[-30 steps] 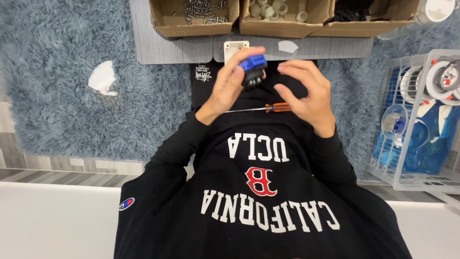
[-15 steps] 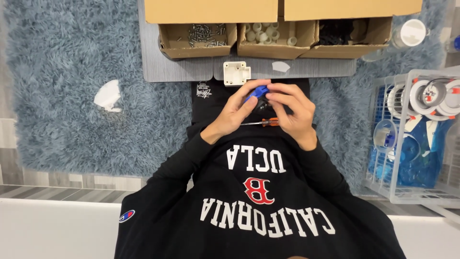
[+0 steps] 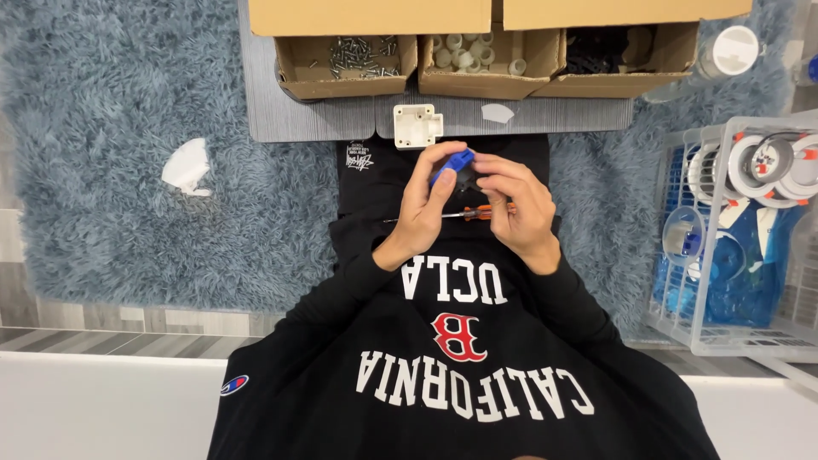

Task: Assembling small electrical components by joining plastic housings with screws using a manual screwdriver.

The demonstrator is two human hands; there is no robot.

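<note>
Both hands lower now, down over the lap. Left hand [image 3: 423,209] and right hand [image 3: 518,209] closed around a small blue piece [image 3: 452,165], pinching it together, just above the screwdriver [image 3: 464,214]. White box [image 3: 417,125] nearby on the grey board [image 3: 298,119]

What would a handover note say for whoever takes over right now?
Left hand and right hand: both grip a small blue part with a dark piece against it, held above the lap.
Screwdriver lies across the lap under the hands, unheld.
White housing sits on the grey board, ahead of the hands.
Boxes of screws and white caps stand behind it.
Done: blue part picked up. Left: white housing untouched.
</note>
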